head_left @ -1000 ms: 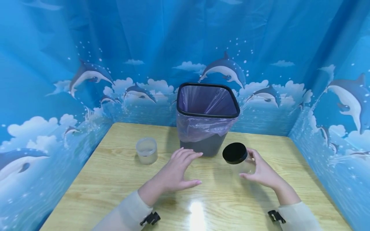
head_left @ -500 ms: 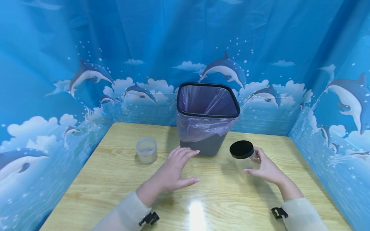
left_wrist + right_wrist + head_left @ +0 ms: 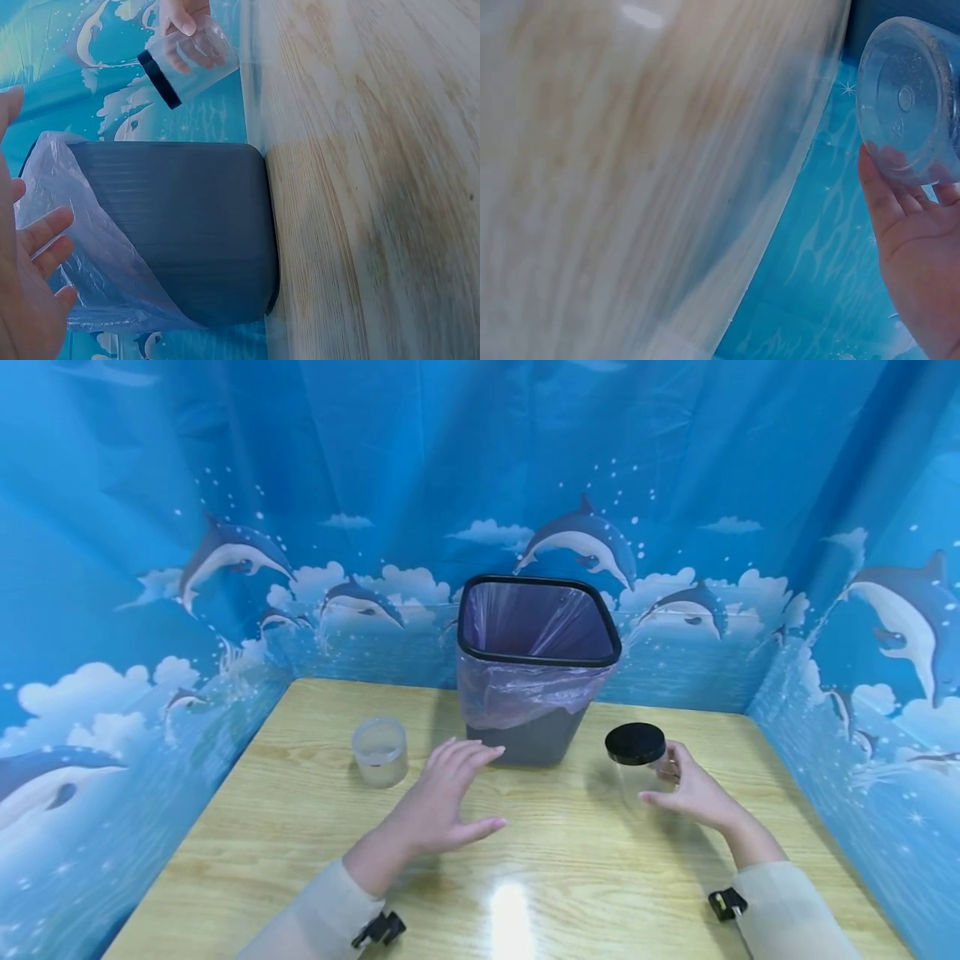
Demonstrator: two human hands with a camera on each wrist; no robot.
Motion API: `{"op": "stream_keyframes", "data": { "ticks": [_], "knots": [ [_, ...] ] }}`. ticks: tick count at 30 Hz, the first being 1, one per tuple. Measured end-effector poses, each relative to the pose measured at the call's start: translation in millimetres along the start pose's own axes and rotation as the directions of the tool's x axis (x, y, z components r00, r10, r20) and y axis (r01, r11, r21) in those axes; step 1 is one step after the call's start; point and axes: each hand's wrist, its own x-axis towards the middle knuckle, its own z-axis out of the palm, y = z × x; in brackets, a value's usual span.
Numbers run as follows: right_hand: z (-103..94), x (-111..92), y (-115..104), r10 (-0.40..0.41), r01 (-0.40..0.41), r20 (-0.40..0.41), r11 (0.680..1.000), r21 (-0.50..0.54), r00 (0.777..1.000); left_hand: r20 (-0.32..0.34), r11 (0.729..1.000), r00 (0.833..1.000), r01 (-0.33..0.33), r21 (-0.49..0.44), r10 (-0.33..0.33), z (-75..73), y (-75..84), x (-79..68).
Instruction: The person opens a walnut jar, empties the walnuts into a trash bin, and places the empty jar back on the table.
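My right hand (image 3: 693, 793) curls its fingers and thumb round a clear plastic jar (image 3: 637, 781) with a black lid (image 3: 635, 744). In the right wrist view the round underside of the jar (image 3: 904, 97) shows, and the left wrist view has the jar (image 3: 202, 64) tilted, its base close over the table. My left hand (image 3: 431, 806) hovers over the table in front of the trash bin, fingers spread and nothing in it. Left of it stands a small frosted, see-through container (image 3: 381, 760), open at the top.
A dark grey trash bin (image 3: 525, 743) with a black rim and a purple liner bag (image 3: 517, 693) stands at the back middle of the wooden table (image 3: 262, 827). Blue dolphin-print curtains (image 3: 412, 485) hang behind and at both sides. Black clips (image 3: 727, 903) sit at the cuffs.
My right hand has carried the lidded jar to the right and slightly back. My left hand has drifted a little left. The bin and small container stand where they were.
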Motion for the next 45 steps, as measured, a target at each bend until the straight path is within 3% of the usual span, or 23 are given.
{"op": "stream_keyframes", "data": {
  "ticks": [21,30,45],
  "knots": [
    [-3.4,14,20,0.057,-0.057,-0.022,0.998,-0.003,0.998,-0.072,0.999,0.997,0.032,0.006,-0.032,-10.2,-11.0,-9.1],
    [-3.5,18,21,0.077,-0.077,0.009,0.997,0.000,0.997,-0.124,0.999,0.992,0.031,-0.027,-0.034,-15.7,-15.0,-11.8],
    [-4.3,20,22,0.057,-0.056,0.029,0.998,-0.018,0.998,-0.120,0.995,0.988,0.097,-0.030,-0.100,-29.3,-18.3,-15.2]
  ]
}}
